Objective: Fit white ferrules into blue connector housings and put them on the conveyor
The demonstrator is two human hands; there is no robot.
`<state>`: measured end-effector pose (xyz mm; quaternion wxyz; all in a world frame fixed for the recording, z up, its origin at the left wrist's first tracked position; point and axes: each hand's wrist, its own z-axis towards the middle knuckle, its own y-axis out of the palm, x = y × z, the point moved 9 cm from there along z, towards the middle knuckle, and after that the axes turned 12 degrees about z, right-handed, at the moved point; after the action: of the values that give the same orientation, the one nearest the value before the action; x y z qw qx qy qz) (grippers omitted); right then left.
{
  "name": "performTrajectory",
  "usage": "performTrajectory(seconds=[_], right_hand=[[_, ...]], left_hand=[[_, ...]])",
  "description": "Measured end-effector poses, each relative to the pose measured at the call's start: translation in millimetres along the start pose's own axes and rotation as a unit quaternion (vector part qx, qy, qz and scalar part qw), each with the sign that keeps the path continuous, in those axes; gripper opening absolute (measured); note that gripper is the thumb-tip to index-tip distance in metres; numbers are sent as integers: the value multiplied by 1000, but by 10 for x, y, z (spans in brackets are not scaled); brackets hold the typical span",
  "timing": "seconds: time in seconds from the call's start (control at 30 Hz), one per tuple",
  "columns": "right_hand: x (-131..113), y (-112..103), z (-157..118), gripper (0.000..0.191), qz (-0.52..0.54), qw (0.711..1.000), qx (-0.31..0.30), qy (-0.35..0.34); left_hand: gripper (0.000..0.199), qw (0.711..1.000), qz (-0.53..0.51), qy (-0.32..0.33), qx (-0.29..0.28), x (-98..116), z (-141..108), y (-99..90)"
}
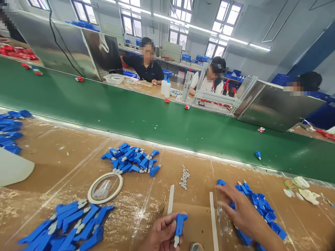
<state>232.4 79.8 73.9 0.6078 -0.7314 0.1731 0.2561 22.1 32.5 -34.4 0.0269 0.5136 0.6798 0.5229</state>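
Observation:
My left hand (161, 233) is at the bottom centre and grips a small blue plastic connector (179, 226) with a white tip pointing down. My right hand (242, 211) lies with fingers spread over a pile of blue connectors (261, 205) at the lower right, touching them. Between the hands two white strips (170, 199) lie on the cardboard-covered bench. A small cluster of white caps (184, 177) sits just beyond them.
More blue connector piles lie at the centre (132, 160), lower left (70, 226) and far left (12, 130). A tape ring (105, 188) lies on the bench. A green conveyor belt (131, 111) runs across. Three people sit behind it at metal partitions.

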Motion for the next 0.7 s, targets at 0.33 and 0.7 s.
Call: performTrajectory(seconds=[0.33, 0.7], right_hand=[[-279, 521, -67, 30, 157, 985, 65, 8], [-544, 659, 658, 17, 15, 994, 30, -104]], left_hand=[[39, 999, -34, 10, 25, 29, 59, -79], [38, 999, -44, 11, 16, -37, 204, -169]])
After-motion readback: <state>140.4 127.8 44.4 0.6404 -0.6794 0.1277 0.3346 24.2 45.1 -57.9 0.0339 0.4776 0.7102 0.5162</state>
